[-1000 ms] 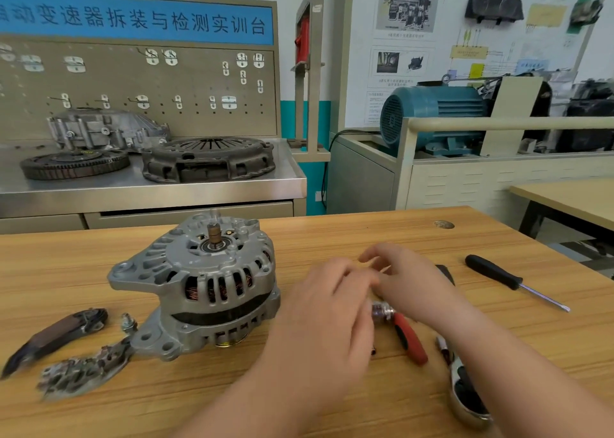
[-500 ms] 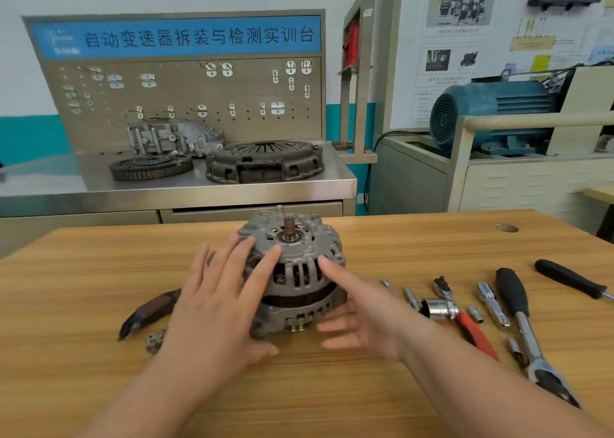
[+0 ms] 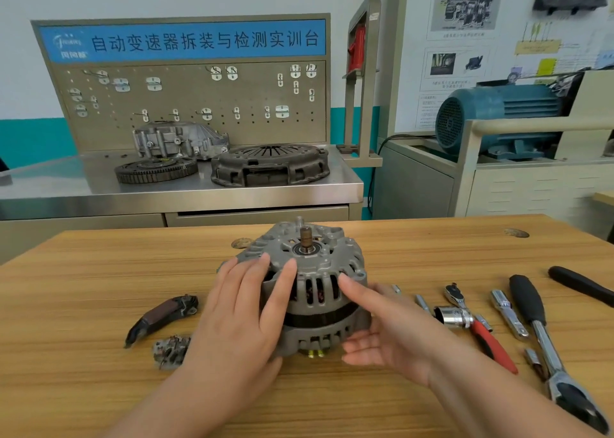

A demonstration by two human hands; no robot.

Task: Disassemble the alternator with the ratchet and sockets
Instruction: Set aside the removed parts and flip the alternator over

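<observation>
— The hands?
— Both open. The left hand (image 3: 239,314) lies with straight fingers on the alternator (image 3: 319,271)'s top housing. The right hand (image 3: 385,334) has its thumb against the side, fingers relaxed by the base.
— And the alternator?
— Between the hands, upright on the worktop (image 3: 83,288), shaft pointing up. Grey slotted casting, dark band round the middle, copper windings behind the slots.
— Anything readable?
— A blue sign (image 3: 186,40) far beyond the hands: "自动变速器拆装与检测实训台".
— Counts?
— One alternator. Left of the left hand, two loose pieces: a brown part (image 3: 162,314) and a grey part (image 3: 171,351). Right of the right hand: one socket (image 3: 453,316) on a red handle (image 3: 491,344), one black-handled ratchet (image 3: 531,308), one screwdriver (image 3: 581,284), and small chrome bits I cannot count surely.
</observation>
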